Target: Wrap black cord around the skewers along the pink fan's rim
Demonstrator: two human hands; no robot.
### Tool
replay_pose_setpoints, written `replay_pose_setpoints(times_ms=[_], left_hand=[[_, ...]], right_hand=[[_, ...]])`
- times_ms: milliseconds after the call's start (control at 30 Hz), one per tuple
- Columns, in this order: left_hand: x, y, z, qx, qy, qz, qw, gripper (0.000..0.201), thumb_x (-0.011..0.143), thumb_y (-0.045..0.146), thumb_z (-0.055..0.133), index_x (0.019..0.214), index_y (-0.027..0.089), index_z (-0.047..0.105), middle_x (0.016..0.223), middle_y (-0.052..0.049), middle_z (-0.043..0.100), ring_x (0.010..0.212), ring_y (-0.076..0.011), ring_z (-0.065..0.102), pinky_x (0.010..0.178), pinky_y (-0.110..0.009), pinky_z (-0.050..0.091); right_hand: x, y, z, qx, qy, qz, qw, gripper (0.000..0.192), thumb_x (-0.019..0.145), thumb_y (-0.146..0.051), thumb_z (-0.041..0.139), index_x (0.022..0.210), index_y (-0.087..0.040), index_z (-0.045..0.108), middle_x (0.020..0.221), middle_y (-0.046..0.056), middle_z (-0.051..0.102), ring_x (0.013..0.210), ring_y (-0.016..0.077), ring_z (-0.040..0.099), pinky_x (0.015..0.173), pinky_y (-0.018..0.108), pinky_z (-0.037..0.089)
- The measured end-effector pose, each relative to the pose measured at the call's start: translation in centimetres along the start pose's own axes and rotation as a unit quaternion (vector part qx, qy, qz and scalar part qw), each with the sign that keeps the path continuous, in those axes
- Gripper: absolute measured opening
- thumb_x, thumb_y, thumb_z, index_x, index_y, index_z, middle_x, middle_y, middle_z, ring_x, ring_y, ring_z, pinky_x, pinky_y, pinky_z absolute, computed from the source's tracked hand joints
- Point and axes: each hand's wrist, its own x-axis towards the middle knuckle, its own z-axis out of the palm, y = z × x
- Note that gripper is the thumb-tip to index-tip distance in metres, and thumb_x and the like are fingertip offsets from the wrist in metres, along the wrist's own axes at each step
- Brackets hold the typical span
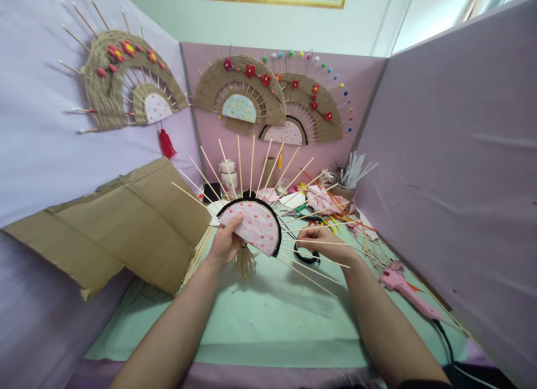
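My left hand [226, 242] grips a half-round fan frame [257, 226] above the green mat. The frame is covered in pink dotted fabric, edged with black cord, and thin bamboo sticks [251, 165] fan out from it. A frayed tuft of jute twine [245, 262] hangs below its base. My right hand [322, 241] is at the frame's right side with its fingers pinched among the lower sticks; what it pinches is too fine to tell. Black scissors [306, 258] lie on the mat just under that hand.
A folded cardboard sheet [121, 226] leans at the left. A pink glue gun [405, 288] lies at the right with its cord. Loose sticks, fabric scraps and a cup of white strips [354, 173] crowd the back. Finished jute fans [239, 92] hang on the partition walls.
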Motion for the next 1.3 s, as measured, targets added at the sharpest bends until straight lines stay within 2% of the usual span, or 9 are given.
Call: replay_pose_setpoints(times_ms=[233, 400, 500, 667, 733, 933, 1067, 1300], left_hand=[[-0.1, 0.3, 0.3, 0.004, 0.018, -0.001, 1.0, 0.03, 0.065, 0.022, 0.07, 0.092, 0.013, 0.062, 0.087, -0.005, 0.068, 0.078, -0.0169, 0.063, 0.072, -0.027, 0.05], [0.0, 0.3, 0.2, 0.004, 0.037, 0.002, 0.999, 0.029, 0.063, 0.022, 0.071, 0.089, 0.014, 0.062, 0.083, -0.004, 0.068, 0.076, -0.016, 0.063, 0.073, -0.027, 0.049], [0.1, 0.2, 0.2, 0.01, 0.038, 0.0, 0.999, 0.029, 0.062, 0.023, 0.071, 0.088, 0.013, 0.063, 0.082, -0.004, 0.068, 0.074, -0.0154, 0.063, 0.072, -0.026, 0.049], [-0.1, -0.1, 0.2, 0.034, 0.027, -0.02, 0.999, 0.028, 0.063, 0.023, 0.071, 0.087, 0.013, 0.062, 0.079, -0.003, 0.068, 0.069, -0.0146, 0.062, 0.067, -0.026, 0.05], [-0.1, -0.2, 0.2, 0.043, 0.025, -0.024, 0.998, 0.026, 0.063, 0.022, 0.071, 0.085, 0.013, 0.061, 0.076, -0.003, 0.068, 0.067, -0.0144, 0.062, 0.064, -0.025, 0.05], [-0.1, -0.1, 0.3, 0.066, 0.035, -0.035, 0.997, 0.028, 0.061, 0.023, 0.072, 0.084, 0.013, 0.061, 0.075, -0.004, 0.068, 0.064, -0.015, 0.062, 0.063, -0.026, 0.05], [-0.1, -0.2, 0.4, 0.075, 0.049, -0.043, 0.995, 0.027, 0.061, 0.022, 0.071, 0.084, 0.012, 0.061, 0.076, -0.005, 0.068, 0.064, -0.0159, 0.063, 0.063, -0.026, 0.051], [0.0, -0.3, 0.3, 0.078, 0.064, -0.043, 0.994, 0.025, 0.059, 0.02, 0.072, 0.081, 0.012, 0.061, 0.073, -0.004, 0.067, 0.062, -0.0151, 0.062, 0.061, -0.025, 0.05]], right_hand=[[0.3, 1.4, -1.6, 0.035, 0.019, -0.021, 0.999, 0.029, 0.067, -0.042, 0.066, 0.066, -0.014, 0.059, 0.055, -0.003, 0.046, 0.048, 0.006, 0.033, 0.046, 0.022, 0.022], [0.2, 2.2, -3.3, 0.099, 0.052, -0.039, 0.993, 0.03, 0.065, -0.036, 0.07, 0.084, -0.015, 0.062, 0.059, -0.003, 0.046, 0.048, 0.006, 0.034, 0.046, 0.022, 0.023], [0.2, 2.1, -4.2, 0.176, 0.108, -0.077, 0.975, 0.028, 0.07, -0.037, 0.066, 0.089, -0.018, 0.058, 0.054, -0.006, 0.037, 0.045, 0.0058, 0.03, 0.044, 0.021, 0.022], [0.5, 1.6, -4.6, 0.269, 0.188, -0.148, 0.933, 0.022, 0.07, -0.034, 0.066, 0.081, -0.021, 0.054, 0.052, -0.007, 0.033, 0.042, 0.0051, 0.027, 0.041, 0.02, 0.02], [0.6, 1.4, -4.5, 0.274, 0.209, -0.165, 0.924, 0.021, 0.069, -0.032, 0.067, 0.081, -0.021, 0.053, 0.051, -0.008, 0.031, 0.041, 0.0051, 0.026, 0.04, 0.019, 0.02], [0.9, 1.2, -4.6, 0.277, 0.293, -0.194, 0.894, 0.022, 0.067, -0.033, 0.065, 0.082, -0.022, 0.053, 0.057, -0.004, 0.043, 0.047, 0.0075, 0.037, 0.041, 0.021, 0.025], [0.9, 1.3, -4.7, 0.262, 0.318, -0.219, 0.884, 0.019, 0.07, -0.033, 0.061, 0.084, -0.024, 0.053, 0.058, -0.005, 0.043, 0.046, 0.0077, 0.035, 0.043, 0.022, 0.027], [0.3, 0.9, -4.5, 0.226, 0.351, -0.246, 0.875, 0.017, 0.072, -0.033, 0.06, 0.085, -0.026, 0.051, 0.066, -0.003, 0.045, 0.053, 0.0092, 0.041, 0.05, 0.024, 0.036]])
